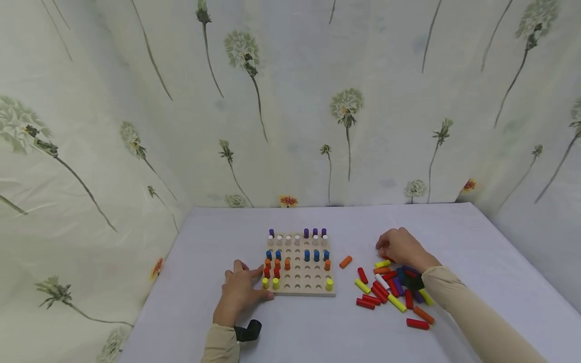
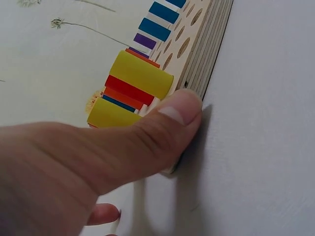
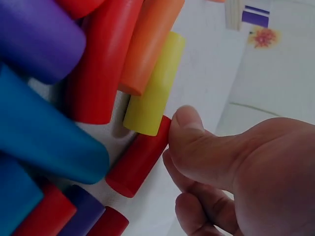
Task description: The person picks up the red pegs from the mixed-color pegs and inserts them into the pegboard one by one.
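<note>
A wooden pegboard (image 1: 298,287) lies on the table, with purple, white, blue, orange, red and yellow pegs standing in some of its holes. My left hand (image 1: 238,290) holds its near left corner, the thumb (image 2: 170,118) along the front edge and the forefinger at the left side. Yellow pegs (image 2: 145,73) stand close by that thumb. At the far side of the loose peg pile, my right hand (image 1: 404,248) pinches one end of a red peg (image 3: 140,160) between thumb and forefinger. A yellow peg (image 3: 155,88) lies right against that red one.
Loose pegs in several colours lie heaped under the right forearm, among them a white peg (image 1: 382,281) and a red peg (image 1: 417,323). One orange peg (image 1: 346,261) lies apart, between board and pile. Behind the table (image 1: 227,222) hangs a flower-patterned cloth (image 1: 290,101).
</note>
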### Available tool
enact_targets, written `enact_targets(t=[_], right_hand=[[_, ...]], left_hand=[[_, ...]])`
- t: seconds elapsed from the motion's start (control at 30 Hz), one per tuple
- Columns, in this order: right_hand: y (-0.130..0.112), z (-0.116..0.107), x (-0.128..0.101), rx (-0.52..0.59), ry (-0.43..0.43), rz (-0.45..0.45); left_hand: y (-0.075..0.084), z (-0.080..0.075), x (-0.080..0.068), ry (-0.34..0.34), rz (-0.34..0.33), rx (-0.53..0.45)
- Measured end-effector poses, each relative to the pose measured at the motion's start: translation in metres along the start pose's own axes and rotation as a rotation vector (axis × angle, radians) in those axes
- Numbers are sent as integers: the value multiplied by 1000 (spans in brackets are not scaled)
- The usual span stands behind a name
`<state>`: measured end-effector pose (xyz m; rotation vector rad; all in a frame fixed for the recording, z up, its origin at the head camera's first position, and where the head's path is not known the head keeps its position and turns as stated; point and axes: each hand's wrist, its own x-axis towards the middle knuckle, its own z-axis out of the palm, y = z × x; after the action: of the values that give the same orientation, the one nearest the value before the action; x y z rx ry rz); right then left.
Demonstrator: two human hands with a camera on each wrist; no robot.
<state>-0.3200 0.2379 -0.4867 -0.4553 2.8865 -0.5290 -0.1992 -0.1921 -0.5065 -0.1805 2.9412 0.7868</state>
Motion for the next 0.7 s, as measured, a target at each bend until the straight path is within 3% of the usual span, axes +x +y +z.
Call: enact_targets(t=[0.4,0.7], right_hand=[[6,4,-4,39,-8,23],[4,8,-6,71,-27,58]], left_hand=[[-2,0,-2,16,29,-3],[-5,-2,-3,-36,29,-55]])
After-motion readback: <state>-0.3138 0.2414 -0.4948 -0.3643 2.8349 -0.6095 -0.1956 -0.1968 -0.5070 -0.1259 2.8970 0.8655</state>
